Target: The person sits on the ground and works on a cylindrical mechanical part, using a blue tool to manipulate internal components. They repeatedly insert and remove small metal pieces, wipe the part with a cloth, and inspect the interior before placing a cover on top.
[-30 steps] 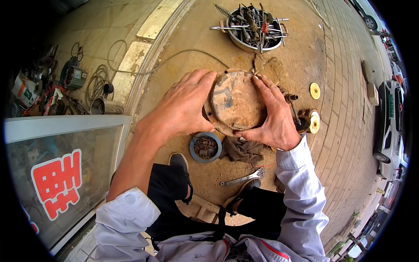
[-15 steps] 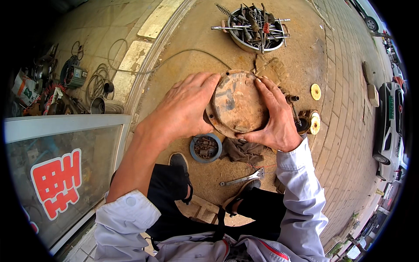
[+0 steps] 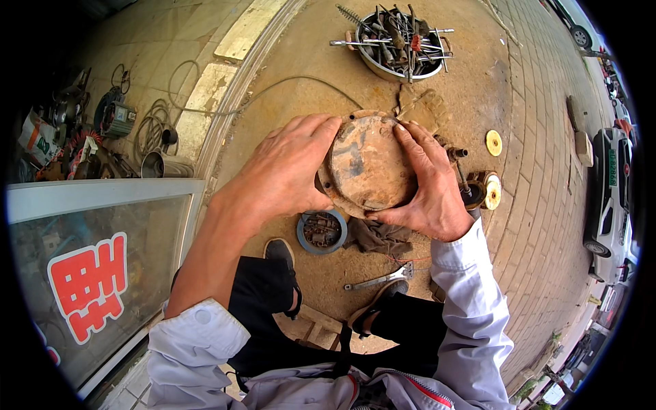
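Note:
Between my two hands is a round, rusty metal housing (image 3: 372,164) with a flat, dirt-caked face turned up and bolt holes along its flange. My left hand (image 3: 290,167) grips its left rim, thumb at the lower edge. On the opposite side my right hand (image 3: 437,181) wraps the rim, fingers over the top edge and thumb along the bottom. The underside of the housing is hidden. Beneath it on the ground lie a blue-grey bowl (image 3: 301,234) of small metal parts and a dark crumpled rag (image 3: 381,236).
A metal basin (image 3: 383,71) heaped with tools stands at the far side. An adjustable wrench (image 3: 376,279) lies near my foot. Yellow discs (image 3: 494,143) and a dark can (image 3: 473,197) are on the right. A glass door (image 3: 130,225) is at the left, with a motor (image 3: 119,121) beyond.
The housing has shifted slightly left in my hands, and both hands moved a little with it. My grip stays on its rim.

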Demonstrator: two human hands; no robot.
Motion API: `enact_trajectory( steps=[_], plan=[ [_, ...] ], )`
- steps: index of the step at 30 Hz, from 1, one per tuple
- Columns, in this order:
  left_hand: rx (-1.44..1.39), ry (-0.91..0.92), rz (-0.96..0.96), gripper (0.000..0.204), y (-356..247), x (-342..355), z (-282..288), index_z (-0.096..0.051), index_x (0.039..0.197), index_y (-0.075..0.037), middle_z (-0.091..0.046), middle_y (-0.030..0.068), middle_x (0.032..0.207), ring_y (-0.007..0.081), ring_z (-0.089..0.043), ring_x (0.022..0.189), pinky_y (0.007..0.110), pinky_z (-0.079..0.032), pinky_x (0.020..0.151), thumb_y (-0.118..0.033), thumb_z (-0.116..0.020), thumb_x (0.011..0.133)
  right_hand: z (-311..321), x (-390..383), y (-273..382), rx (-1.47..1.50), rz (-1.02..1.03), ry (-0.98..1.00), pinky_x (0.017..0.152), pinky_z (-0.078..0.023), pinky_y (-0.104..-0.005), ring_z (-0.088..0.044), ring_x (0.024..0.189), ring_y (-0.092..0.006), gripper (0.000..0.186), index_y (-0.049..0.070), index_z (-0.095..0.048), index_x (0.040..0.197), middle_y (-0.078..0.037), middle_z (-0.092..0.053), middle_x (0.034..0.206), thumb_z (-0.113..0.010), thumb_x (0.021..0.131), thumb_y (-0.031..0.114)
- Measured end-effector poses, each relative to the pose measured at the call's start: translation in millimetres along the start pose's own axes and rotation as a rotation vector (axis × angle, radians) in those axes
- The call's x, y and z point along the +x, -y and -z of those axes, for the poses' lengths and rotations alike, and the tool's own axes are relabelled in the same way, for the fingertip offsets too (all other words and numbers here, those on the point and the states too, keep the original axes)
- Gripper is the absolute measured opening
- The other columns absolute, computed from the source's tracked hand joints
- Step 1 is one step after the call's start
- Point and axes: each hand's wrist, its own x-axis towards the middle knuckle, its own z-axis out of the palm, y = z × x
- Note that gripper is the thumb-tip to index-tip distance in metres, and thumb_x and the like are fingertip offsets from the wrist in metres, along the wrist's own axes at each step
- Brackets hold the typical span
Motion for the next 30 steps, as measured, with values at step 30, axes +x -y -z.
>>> enact_trajectory(
  steps=[30],
  plan=[
    [-0.031,0.032,0.025,0.104,-1.3,2.3,6.4,-0.044,0.148,0.004,-0.052,0.0232,0.148,0.0383,-0.049,0.139,0.044,-0.042,0.117,-0.016,-0.095,0.059,-5.8,-8.0,7.2,-0.006,-0.045,-0.059,0.118,-0.036,-0.0522,-0.044,0.141,-0.0467,0.127,-0.004,-0.046,0.15,-0.03,-0.046,0.151,-0.097,0.047,0.052]
  ],
)
